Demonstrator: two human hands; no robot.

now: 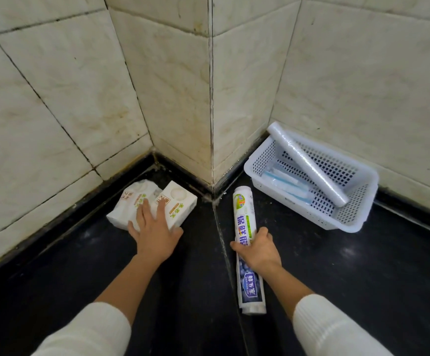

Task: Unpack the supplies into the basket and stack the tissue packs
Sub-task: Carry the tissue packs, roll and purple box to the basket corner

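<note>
Two white tissue packs lie side by side in the left wall corner on the black counter: the left tissue pack (pixel 126 204) and the right tissue pack (pixel 179 201). My left hand (pixel 154 231) rests flat across both, fingers spread. My right hand (pixel 258 249) grips a printed cling-film roll (pixel 244 222) lying lengthwise on the counter. To the right sits a white perforated basket (pixel 352 217). A clear plastic roll (pixel 309 163) leans across its rim, and blue-and-white packets (pixel 283 182) lie inside.
Stained cream wall tiles enclose the counter, and a tiled pillar corner (pixel 211 124) juts out between the tissue packs and the basket. A seam (pixel 220 232) runs down the black counter beside the roll. White sleeves cover both forearms.
</note>
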